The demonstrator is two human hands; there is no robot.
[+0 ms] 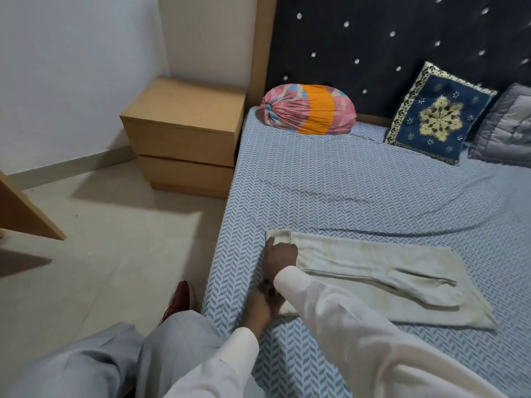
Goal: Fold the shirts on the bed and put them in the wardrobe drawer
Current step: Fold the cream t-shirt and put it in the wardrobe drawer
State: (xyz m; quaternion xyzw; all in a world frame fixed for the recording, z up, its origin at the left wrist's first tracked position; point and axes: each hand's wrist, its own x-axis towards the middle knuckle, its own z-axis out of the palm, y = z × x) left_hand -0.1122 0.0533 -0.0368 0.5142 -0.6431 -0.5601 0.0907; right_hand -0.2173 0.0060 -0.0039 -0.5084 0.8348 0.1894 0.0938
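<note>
Head view: shirt flat on bed; right hand fingers pinch far corner, left hand grips near corner, likely for folding over.

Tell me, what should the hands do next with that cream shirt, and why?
Probably fold the held end over towards the opposite end: the cream shirt lies as a long narrow strip, and the left hand and right hand both grip one end.

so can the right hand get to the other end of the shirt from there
Probably yes. The right hand grips the shirt at its left end, and nothing lies on the shirt between there and its right end; the left hand is at the near edge.
</note>
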